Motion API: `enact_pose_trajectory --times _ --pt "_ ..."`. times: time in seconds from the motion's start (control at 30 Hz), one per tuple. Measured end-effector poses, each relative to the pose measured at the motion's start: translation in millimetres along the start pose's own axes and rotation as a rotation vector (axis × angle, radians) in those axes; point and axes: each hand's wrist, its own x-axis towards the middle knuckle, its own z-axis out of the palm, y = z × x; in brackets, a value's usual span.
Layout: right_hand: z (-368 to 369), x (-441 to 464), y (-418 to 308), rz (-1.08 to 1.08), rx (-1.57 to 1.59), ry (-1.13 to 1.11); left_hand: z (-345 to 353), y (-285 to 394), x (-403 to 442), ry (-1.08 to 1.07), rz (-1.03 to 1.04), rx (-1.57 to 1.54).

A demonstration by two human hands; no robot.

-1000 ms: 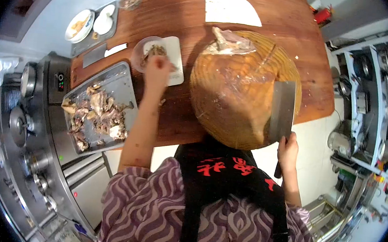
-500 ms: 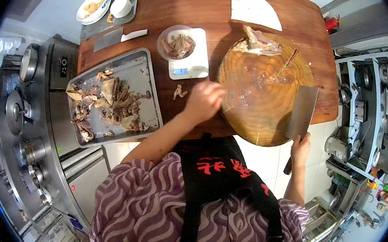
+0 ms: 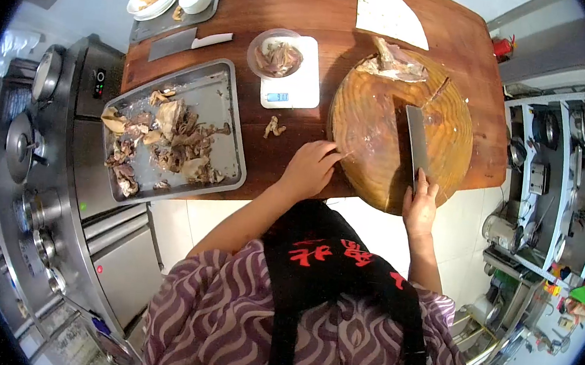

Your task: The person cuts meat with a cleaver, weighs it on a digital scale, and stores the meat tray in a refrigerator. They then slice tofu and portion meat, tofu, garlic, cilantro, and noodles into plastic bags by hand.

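Since the earlier frame the cleaver (image 3: 416, 134) has come in from the R rim of the chopping board (image 3: 371, 130) to over its surface, now nearly edge-on; the L hand (image 3: 311, 167) has shifted to the board's L rim. The R hand (image 3: 421, 203) has its fingers wrapped round the cleaver's handle. L fingers are part-curled, tips close tog.; can't tell if they pinch anything.

Bony meat piece (image 3: 393, 64) lies at the board's far edge, apart from both hands & blade. Nr the bench's near L corner, a tray (image 3: 209, 97) holds more pieces; btwn tray & board, a bowl (image 3: 276, 54) w/ meat sits on the scale (image 3: 307, 78), a small scrap (image 3: 274, 128) just off its near edge.

Step looks like blade work on the board, prob. btwn cuts; unclear if steel touches wood. Another cut would call for meat pulled in mid-board, L fingertips clear.
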Motion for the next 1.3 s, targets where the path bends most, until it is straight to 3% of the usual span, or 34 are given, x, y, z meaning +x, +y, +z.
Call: enact_pose_trajectory --times 0.1,0.27,0.33,0.4,0.47,0.5,0.63,0.7,0.87,1.07,1.1,1.23,1.3 --pt "2 16 15 -0.144 -0.018 0.069 -15 1 -44 0.011 -0.228 0.072" --pt "10 27 28 -0.146 -0.076 0.018 -52 5 -125 0.110 -0.566 0.176" --pt "3 24 17 -0.140 -0.316 -0.024 -70 5 -157 0.173 -0.682 0.154" --pt "4 16 -4 -0.240 -0.389 0.112 -87 -2 -190 0.207 -0.701 0.247" --pt "11 12 -54 -0.395 0.051 0.178 -100 -20 -228 0.287 -0.737 0.228" --pt "21 4 -82 -0.450 0.123 0.139 -112 -23 -237 0.333 -0.773 0.184" --pt "72 -23 -194 -0.505 0.225 -0.401 -159 -50 -278 0.394 -0.834 0.133" --pt "117 -23 -223 -0.579 0.267 -0.229 -183 -62 -309 0.385 -0.865 0.134" --pt "184 27 -288 -0.127 0.145 -0.044 -244 -84 -395 0.353 -0.992 0.052" --pt "199 38 -303 -0.114 -0.084 -0.086 -273 -96 -483 0.452 -1.156 -0.008" --pt "202 37 -301 -0.087 -0.068 0.015 -269 -102 -499 0.481 -1.180 -0.048" --pt "188 37 -300 0.073 0.537 0.093 -265 -110 -527 0.529 -1.307 -0.186" --pt "183 28 -309 -0.017 0.615 -0.083 -254 -107 -541 0.549 -1.326 -0.237"
